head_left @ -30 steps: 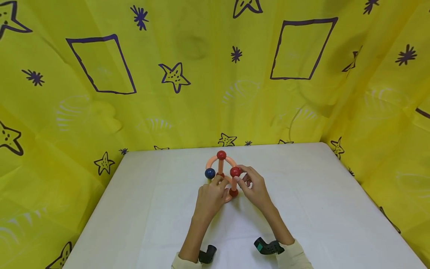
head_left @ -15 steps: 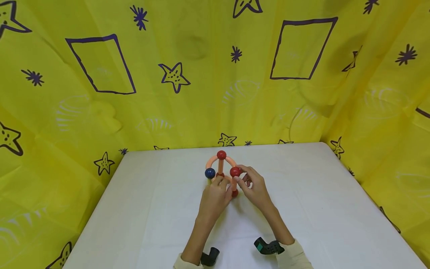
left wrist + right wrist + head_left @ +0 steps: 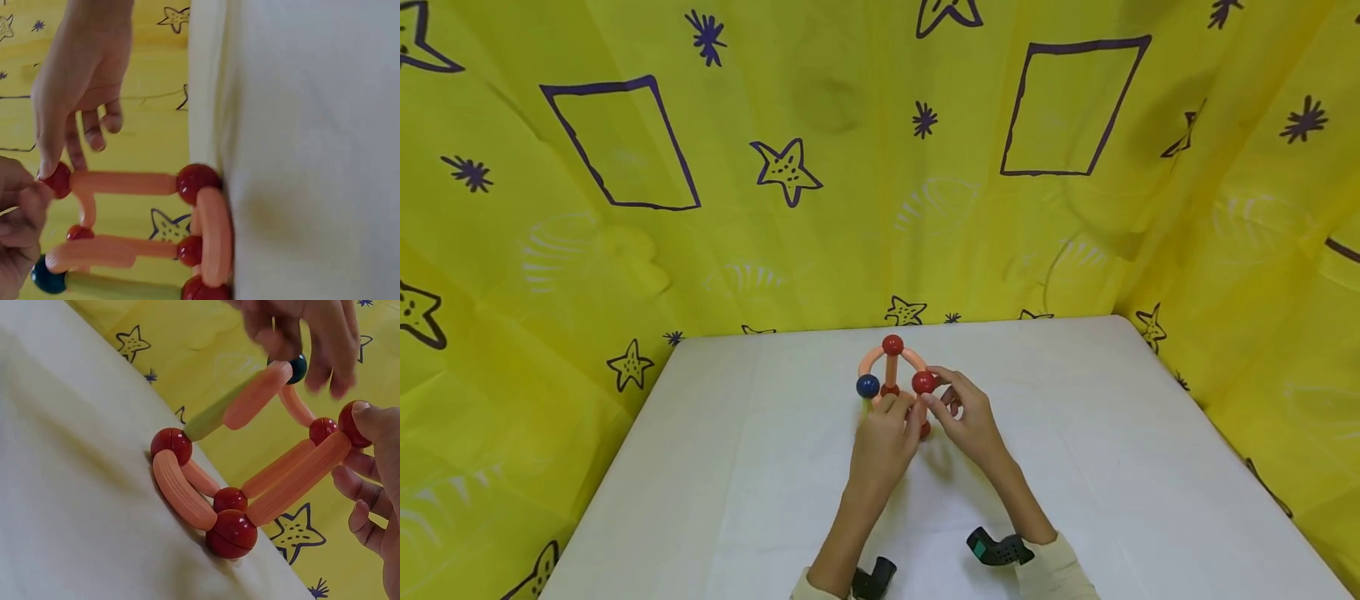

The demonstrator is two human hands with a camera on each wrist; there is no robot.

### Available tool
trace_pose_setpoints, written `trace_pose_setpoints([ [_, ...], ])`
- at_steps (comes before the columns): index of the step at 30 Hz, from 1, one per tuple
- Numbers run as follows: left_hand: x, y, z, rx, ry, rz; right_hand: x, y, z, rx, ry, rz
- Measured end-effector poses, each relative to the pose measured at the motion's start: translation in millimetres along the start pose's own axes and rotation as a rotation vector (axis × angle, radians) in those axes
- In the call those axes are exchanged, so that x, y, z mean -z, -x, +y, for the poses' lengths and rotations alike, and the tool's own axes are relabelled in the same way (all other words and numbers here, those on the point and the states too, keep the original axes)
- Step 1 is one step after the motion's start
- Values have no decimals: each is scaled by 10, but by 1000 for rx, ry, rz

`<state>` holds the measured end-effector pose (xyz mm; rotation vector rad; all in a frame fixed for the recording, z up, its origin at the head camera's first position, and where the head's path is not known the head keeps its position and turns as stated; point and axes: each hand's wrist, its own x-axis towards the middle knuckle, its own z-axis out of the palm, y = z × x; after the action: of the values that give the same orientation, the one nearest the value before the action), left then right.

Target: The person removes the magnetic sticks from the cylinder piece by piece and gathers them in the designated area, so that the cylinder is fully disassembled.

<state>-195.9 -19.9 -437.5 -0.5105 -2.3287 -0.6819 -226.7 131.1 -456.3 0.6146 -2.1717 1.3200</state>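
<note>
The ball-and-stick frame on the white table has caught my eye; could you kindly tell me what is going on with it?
A person is handling it with both bare hands. The right hand holds a red ball at an upper corner, while the left hand is close by; its exact contact is unclear. The frame stands on the table. One curved orange stick appears to meet the blue ball, its other end unattached.

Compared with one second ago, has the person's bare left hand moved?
Yes: in the head view, the bare left hand has shifted rightward against the yellow cloth backdrop.
</note>
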Motion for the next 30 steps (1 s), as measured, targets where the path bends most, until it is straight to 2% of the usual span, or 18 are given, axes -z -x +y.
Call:
trace_pose_setpoints([
  [4,127,-57,-117,33,9,178,-3,17,90,-39,-11,-23],
  [7,189,-73,-236,98,10,223,-3,55,199,-90,-19,-53],
  [10,208,-59,-349,185,50,166,4,98,275,-167,-34,-109],
  [13,206,-35,-432,270,125,56,6,139,327,-275,-25,-202],
  [16,202,-15,-477,357,230,-50,-11,183,366,-385,29,-321],
  [20,193,-9,-506,441,362,-150,-61,235,406,-428,111,-421],
  [22,188,-16,-515,447,396,-168,-89,250,411,-412,128,-426],
  [27,186,-37,-538,419,412,-152,-166,248,410,-381,164,-395],
  [30,194,-44,-551,433,435,-152,-193,237,412,-387,178,-381],
])
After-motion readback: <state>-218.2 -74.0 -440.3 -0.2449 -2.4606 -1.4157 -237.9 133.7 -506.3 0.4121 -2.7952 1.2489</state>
